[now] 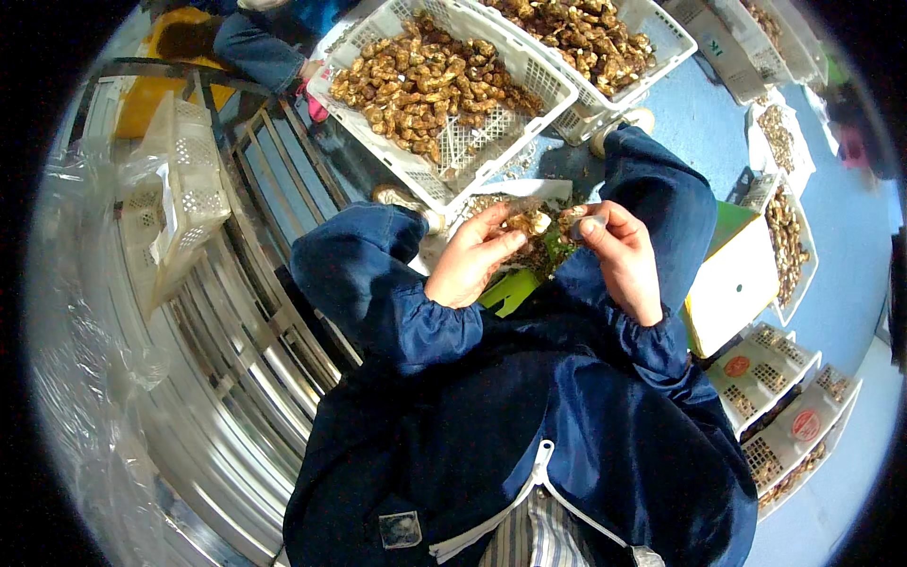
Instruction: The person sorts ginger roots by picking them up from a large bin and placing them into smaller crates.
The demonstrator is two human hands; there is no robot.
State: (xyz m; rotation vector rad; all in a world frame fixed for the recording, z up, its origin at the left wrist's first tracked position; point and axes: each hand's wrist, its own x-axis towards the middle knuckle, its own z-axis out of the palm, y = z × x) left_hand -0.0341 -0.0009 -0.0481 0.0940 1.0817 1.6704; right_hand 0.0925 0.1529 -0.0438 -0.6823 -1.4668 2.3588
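Note:
My left hand (pixel 468 262) pinches a knobbly brown mushroom (pixel 526 222), whose pale, whitish end faces right. Just across from it, my right hand (pixel 629 259) grips a small, flat, greyish blade-like tool (pixel 592 222) between thumb and fingers. A dark brown scrap (pixel 565 225) shows by those fingertips; whether they hold it is unclear. Both hands are above my lap, between my knees. Beneath them lies a heap of brown trimmings (pixel 540 254), partly hidden by the hands. A bright green plastic piece (pixel 511 292) sits close to my left wrist.
Ahead stands a white plastic crate (pixel 476 138) of brown mushrooms, with another filled crate (pixel 666 53) beside it. A white box (pixel 737 283) and stacked crates (pixel 769 436) are at right. Metal racking (pixel 248 347) runs along my left. Another person's denim-clad leg (pixel 256 51) appears top left.

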